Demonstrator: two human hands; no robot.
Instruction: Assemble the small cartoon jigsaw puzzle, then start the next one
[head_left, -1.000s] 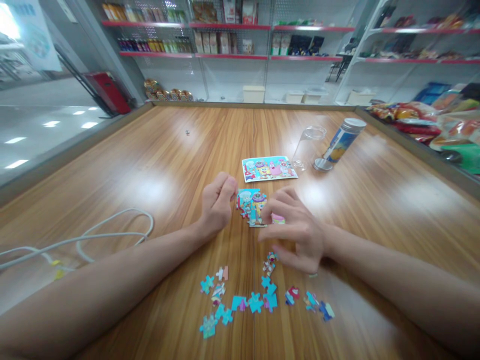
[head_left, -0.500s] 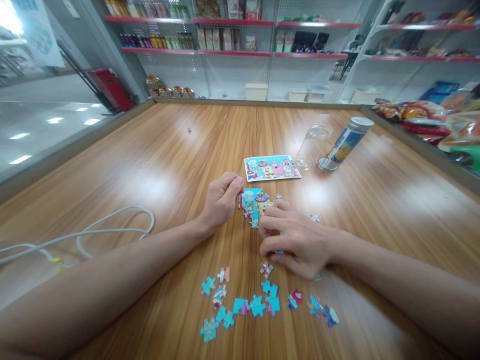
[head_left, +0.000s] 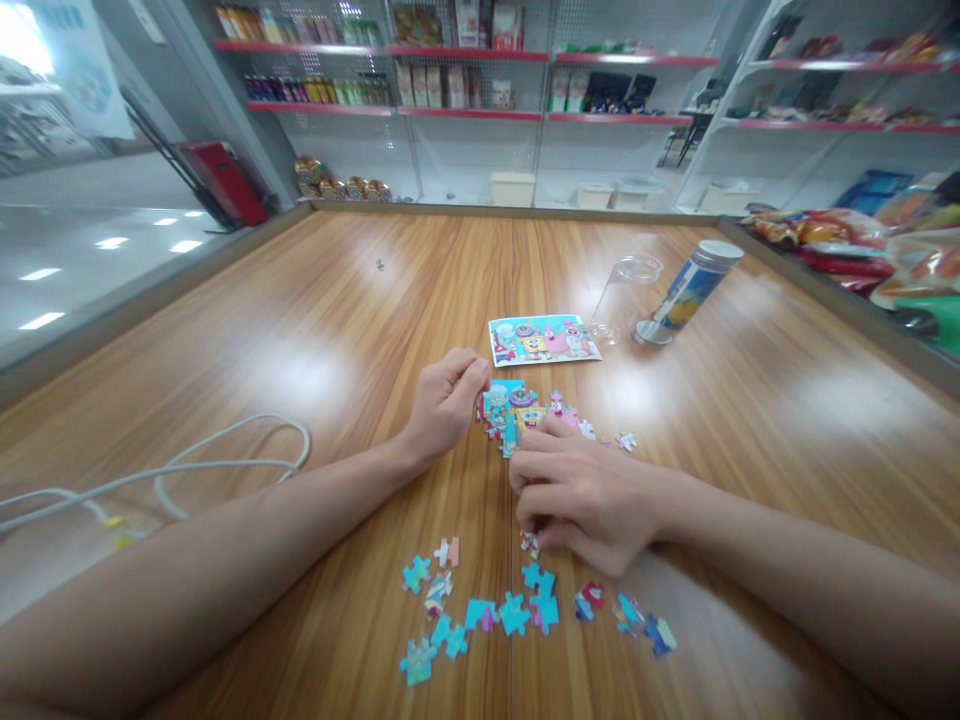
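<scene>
A partly joined jigsaw puzzle of cartoon figures lies mid-table. My left hand is closed in a fist at its left edge, thumb against the bent forefinger; anything inside is hidden. Just below the puzzle, my right hand is curled palm down, fingertips hidden beneath it. By its thumb lies a brown and white puzzle piece. Nearer to me are loose blue pieces, a red and blue piece and several others. A picture card of the same scene lies behind the puzzle.
A clear plastic cup and a blue canister stand at the back right. On the left lies a white cable. Snack bags sit beyond the right edge, stocked shelves behind the table.
My right hand has moved slightly toward me and left, showing more of the puzzle's pink right part. Its thumb now partly covers the brown and white piece. My left hand stays put.
</scene>
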